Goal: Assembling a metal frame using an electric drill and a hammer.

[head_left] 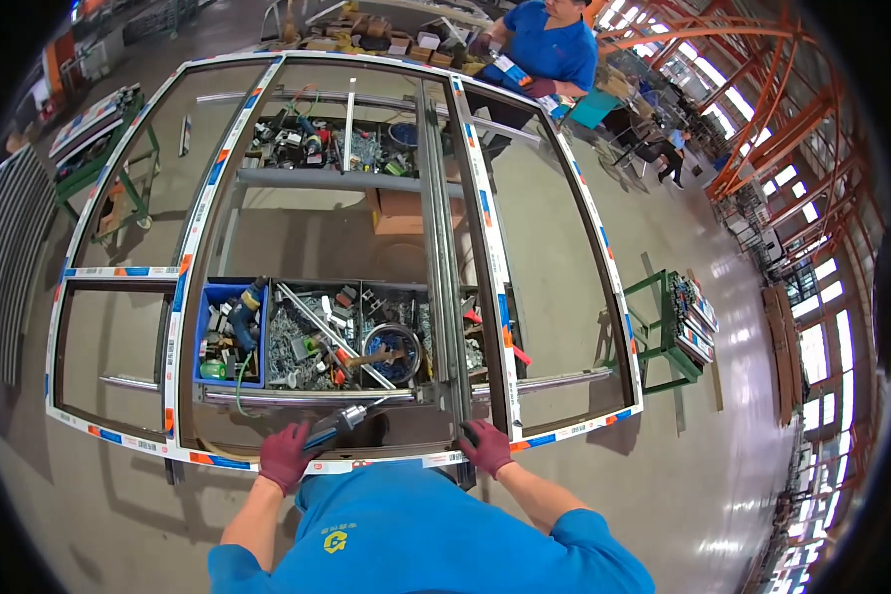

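A large window frame (190, 238), brown with white, blue and orange protective tape, lies flat in front of me. At its near rail my left hand (285, 455), in a maroon glove, is closed around the rear of a grey and black power screwdriver (337, 424). The tool's bit points right and away from me, over the frame's opening. My right hand (486, 447), gloved alike, grips the near rail at the foot of a crossbar (498, 361). Its fingertips are partly hidden there.
Below the frame, a blue bin (204, 337) holds another power tool (245, 315). Beside it are trays of screws and fittings (302, 342) and a round bowl (391, 354). Green trolleys (653, 342) stand at both sides. A co-worker in blue (554, 49) stands at the far side.
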Tool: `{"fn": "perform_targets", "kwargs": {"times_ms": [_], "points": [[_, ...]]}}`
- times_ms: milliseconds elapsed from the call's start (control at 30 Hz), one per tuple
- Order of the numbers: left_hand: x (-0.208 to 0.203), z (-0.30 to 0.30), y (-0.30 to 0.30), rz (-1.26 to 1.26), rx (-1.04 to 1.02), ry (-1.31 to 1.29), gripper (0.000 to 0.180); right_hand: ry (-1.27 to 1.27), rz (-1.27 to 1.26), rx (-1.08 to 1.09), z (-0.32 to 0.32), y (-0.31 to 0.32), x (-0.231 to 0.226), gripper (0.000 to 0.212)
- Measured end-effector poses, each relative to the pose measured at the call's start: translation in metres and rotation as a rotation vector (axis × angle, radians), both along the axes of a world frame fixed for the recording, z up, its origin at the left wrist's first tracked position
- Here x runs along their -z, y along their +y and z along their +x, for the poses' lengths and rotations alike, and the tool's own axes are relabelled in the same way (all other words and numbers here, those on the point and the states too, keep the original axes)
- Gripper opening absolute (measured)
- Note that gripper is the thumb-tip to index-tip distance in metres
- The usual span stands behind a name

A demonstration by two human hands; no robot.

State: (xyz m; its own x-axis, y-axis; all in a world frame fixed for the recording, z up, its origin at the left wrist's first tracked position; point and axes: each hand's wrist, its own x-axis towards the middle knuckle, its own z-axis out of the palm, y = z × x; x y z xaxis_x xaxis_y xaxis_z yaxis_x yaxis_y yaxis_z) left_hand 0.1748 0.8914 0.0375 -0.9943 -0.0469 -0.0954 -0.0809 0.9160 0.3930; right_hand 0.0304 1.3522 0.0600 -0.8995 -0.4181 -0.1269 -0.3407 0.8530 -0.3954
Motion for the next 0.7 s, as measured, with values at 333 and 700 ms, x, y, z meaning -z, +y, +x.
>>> {"fn": "perform_targets", "kwargs": {"times_ms": [333,700], "points": [[-0.003,-0.004,-0.006,0.036,0.09,0.012,0.071,0.034,0.06,0.003,0.004,0.004,0.008,0.041],[0.014,-0.003,-0.013,0.108,0.152,0.001,0.074,-0.049,0.097,-0.005,0.001,0.009,0.003,0.054]]}}
